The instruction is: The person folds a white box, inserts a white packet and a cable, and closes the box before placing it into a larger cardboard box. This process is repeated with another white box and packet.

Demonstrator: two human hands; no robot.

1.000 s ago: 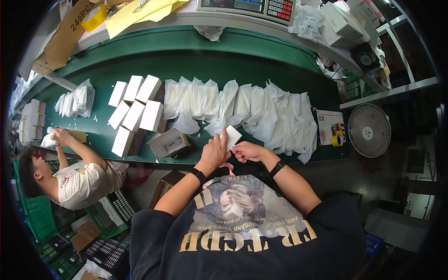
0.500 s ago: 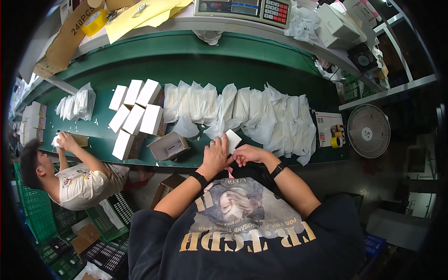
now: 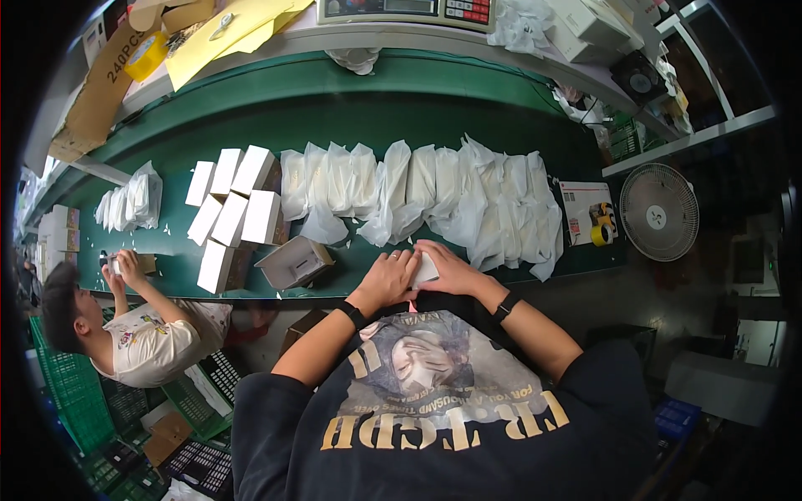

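At lower centre of the frame, we pinch a small white box [image 3: 426, 270] between left hand [image 3: 388, 280] and right hand [image 3: 451, 269], fingers closed around it.

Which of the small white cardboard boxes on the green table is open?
The open white cardboard box nearest the left hand; its grey inside shows, while the other white boxes stay closed.

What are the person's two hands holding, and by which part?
A small white box, gripped between the left hand and right hand at its opposite ends.
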